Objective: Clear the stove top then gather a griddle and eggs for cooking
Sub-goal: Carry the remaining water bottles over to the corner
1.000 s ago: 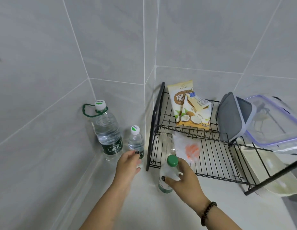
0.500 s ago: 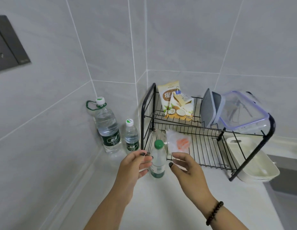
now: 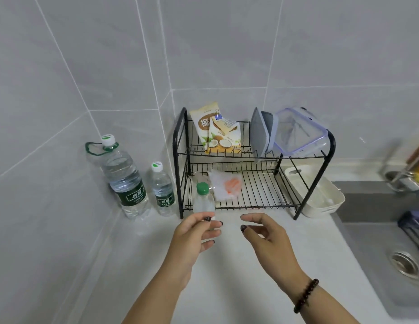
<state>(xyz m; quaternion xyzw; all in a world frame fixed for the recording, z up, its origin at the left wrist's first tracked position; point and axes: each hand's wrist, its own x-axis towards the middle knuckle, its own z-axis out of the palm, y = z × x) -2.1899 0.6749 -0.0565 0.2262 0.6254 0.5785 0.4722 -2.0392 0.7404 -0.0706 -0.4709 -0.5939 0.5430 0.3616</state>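
Since the earlier frame, both hands have drawn back from the green-capped bottle (image 3: 204,202), which stands on the tabletop (image 3: 227,288) against the black rack (image 3: 253,183). Left hand (image 3: 192,237) has fingers loosely curled, holding nothing; right hand (image 3: 267,235) likewise, fingers slack and apart. Judged step: clearing, bottle set aside. Next comes fetching griddle and eggs, neither in view. Count: three bottles, two snack bags (image 3: 218,134), one rack.

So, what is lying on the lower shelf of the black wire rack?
On the black wire rack, a clear plastic bag with something orange inside. The green-capped bottle hides the shelf's front left corner.
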